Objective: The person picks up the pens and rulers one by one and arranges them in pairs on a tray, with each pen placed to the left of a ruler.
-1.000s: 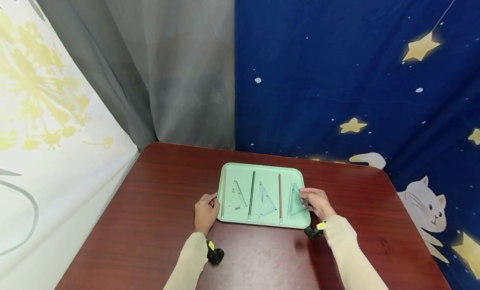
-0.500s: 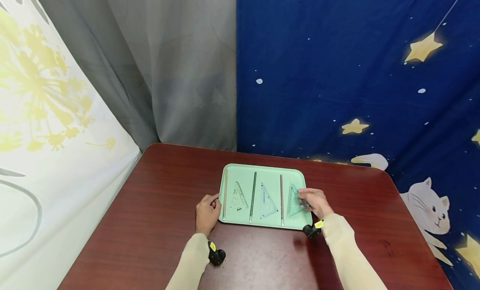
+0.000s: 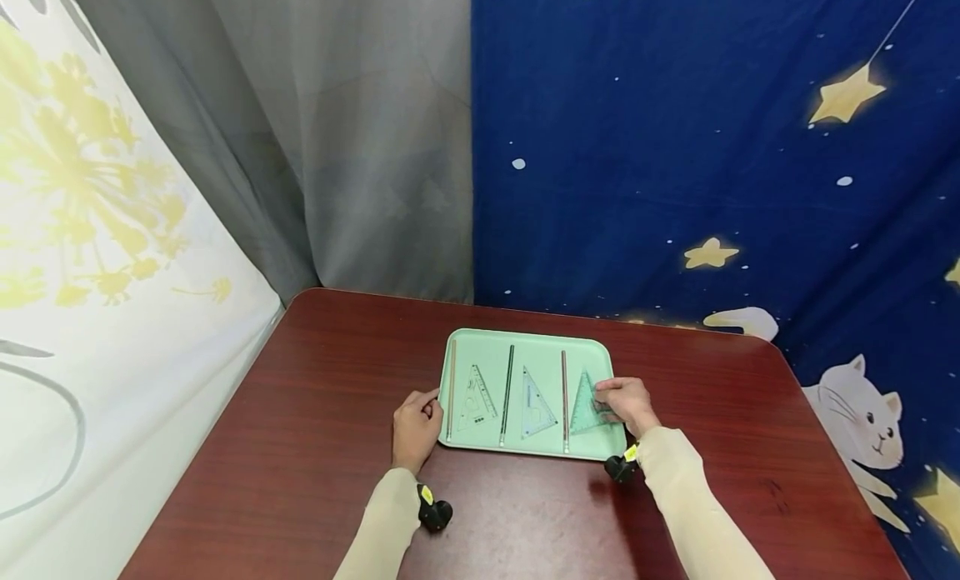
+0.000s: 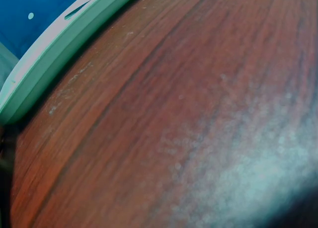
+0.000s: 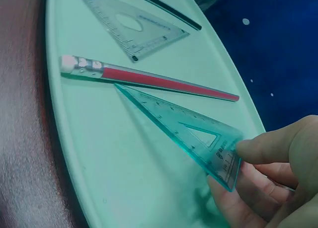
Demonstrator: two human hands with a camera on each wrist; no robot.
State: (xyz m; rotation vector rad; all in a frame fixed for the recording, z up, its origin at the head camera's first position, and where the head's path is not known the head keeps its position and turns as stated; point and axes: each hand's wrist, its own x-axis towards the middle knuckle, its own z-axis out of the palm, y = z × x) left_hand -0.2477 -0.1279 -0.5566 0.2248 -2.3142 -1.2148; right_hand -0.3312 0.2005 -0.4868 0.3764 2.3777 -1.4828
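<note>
A light green tray (image 3: 491, 337) lies on the table. My left hand (image 3: 416, 430) holds its left rim between thumb and fingers; in the left wrist view only the tray's outer wall (image 4: 49, 64) shows. My right hand (image 5: 283, 163) pinches a translucent green set square (image 5: 189, 131) by its short edge, tilted over the tray's right part, its far tip close to a red pencil (image 5: 154, 80). Further left in the tray are a clear bluish set square (image 3: 537, 417), a dark pencil (image 3: 507, 395), a clear set square (image 3: 478, 397) and a light wooden pencil (image 3: 451, 388).
The reddish-brown wooden table (image 3: 337, 355) extends around the tray on all sides. Behind it hang a grey curtain (image 3: 382, 147) and a blue star-patterned curtain (image 3: 585, 147). A white patterned cloth (image 3: 135, 355) hangs at the left.
My right hand has moved slightly left with the green set square, bringing it nearer the red pencil. The left hand stays at the tray's rim.
</note>
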